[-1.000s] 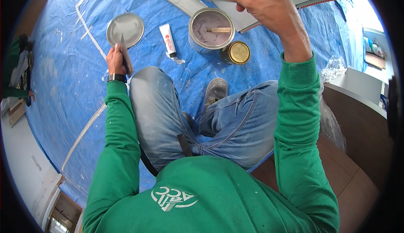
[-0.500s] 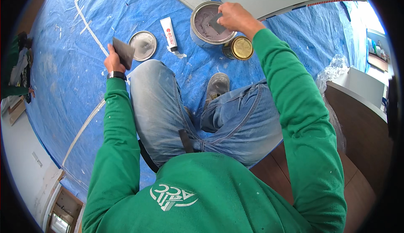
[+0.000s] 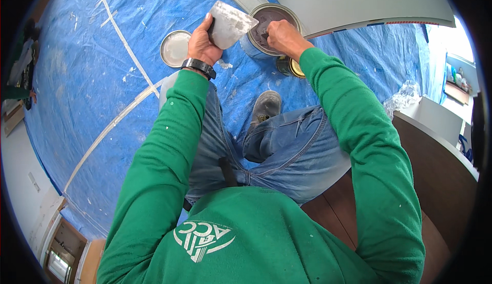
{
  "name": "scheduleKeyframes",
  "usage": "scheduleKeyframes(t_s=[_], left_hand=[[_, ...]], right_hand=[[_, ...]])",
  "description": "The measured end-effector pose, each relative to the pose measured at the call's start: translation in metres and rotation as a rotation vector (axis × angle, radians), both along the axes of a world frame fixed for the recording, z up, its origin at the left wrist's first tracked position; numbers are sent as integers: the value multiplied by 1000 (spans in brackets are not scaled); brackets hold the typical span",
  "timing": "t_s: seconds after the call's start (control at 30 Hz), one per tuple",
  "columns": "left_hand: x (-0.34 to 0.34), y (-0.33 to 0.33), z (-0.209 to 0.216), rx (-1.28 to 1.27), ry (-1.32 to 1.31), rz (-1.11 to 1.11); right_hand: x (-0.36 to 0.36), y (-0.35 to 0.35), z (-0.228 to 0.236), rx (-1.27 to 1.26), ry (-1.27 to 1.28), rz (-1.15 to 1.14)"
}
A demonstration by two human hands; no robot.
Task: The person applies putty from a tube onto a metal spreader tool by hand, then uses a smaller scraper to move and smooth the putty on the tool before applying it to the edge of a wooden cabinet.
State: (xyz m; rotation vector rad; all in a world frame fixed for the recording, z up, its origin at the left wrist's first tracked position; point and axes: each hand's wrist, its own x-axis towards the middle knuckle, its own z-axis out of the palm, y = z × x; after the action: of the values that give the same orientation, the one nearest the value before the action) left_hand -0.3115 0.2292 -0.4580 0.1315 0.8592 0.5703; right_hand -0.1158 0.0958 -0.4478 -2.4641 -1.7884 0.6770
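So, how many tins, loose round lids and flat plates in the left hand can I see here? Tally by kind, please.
Tins: 2 (large open metal tin of mauve paste, small gold-lidded tin)
Loose round lids: 1 (pale grey metal lid)
Flat plates in the left hand: 1 (smeared whitish-grey plate)
Total: 4

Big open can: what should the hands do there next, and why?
Perhaps the right hand should lift some paste onto the smeared blade: that hand is at the open can, paste shows inside, and the left hand holds the blade up, its tip by the can's rim.
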Motion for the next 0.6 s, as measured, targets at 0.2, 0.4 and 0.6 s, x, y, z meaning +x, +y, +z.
scheduleKeyframes(t_s=[0.2, 0.4, 0.6], left_hand=[[-1, 10, 6, 21, -172, 51], [-2, 16, 6, 63, -119, 85], [5, 12, 6, 107, -122, -55]], right_hand=[[-4, 4, -3, -20, 10, -22], [19, 8, 53, 34, -11, -93], [20, -7, 116, 129, 55, -187]])
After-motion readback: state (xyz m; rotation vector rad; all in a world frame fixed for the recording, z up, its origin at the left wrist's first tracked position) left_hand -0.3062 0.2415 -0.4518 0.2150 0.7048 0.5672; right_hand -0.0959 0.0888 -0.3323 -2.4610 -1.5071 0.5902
